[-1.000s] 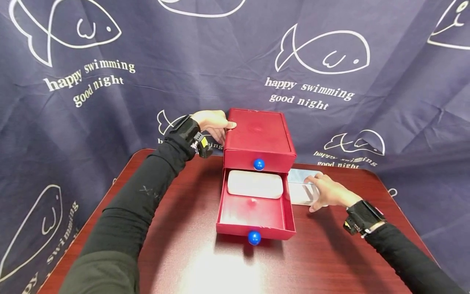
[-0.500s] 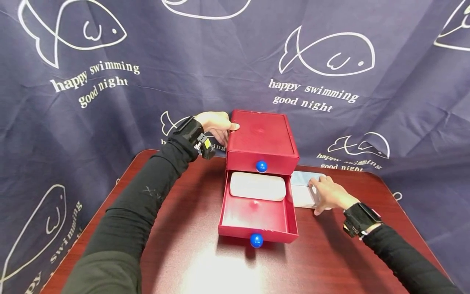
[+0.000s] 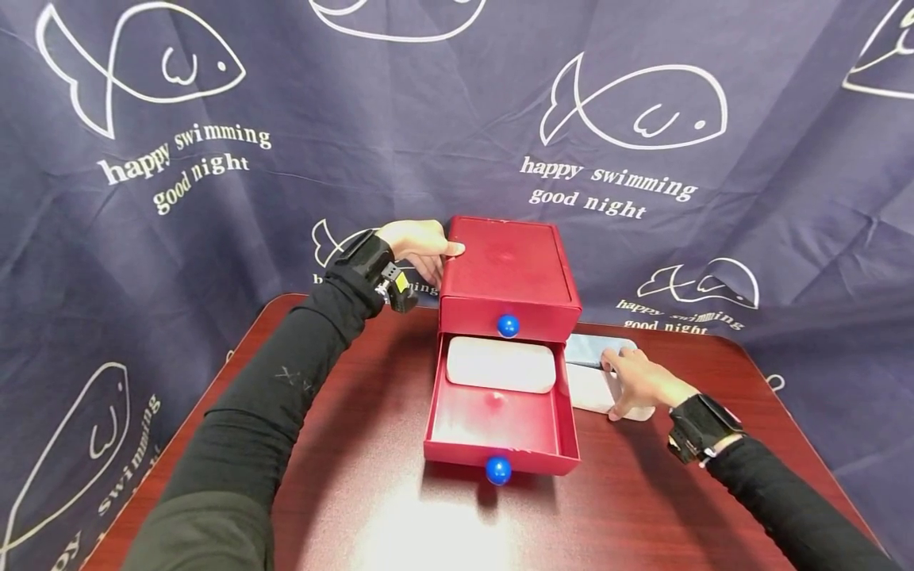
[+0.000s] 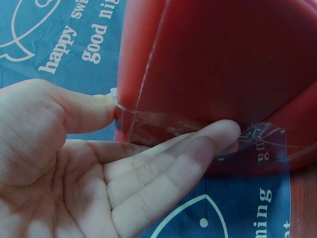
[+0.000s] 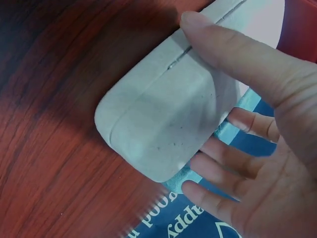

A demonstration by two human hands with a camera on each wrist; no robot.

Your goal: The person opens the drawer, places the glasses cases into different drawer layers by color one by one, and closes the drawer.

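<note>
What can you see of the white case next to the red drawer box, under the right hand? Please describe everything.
The white case is a flat, oblong box with rounded corners and a matte, slightly speckled surface, probably plastic or leatherette. A seam runs along its side, and it looks closed. It lies flat on the dark red table, right of the red drawer box, partly over a blue-grey flat item. The right hand holds it, thumb on one edge and fingers at the opposite edge.

We read "happy swimming good night" in white letters on the dark blue backdrop cloth, once at the upper left of the frame and once right of centre, beneath drawn fish outlines.
</note>
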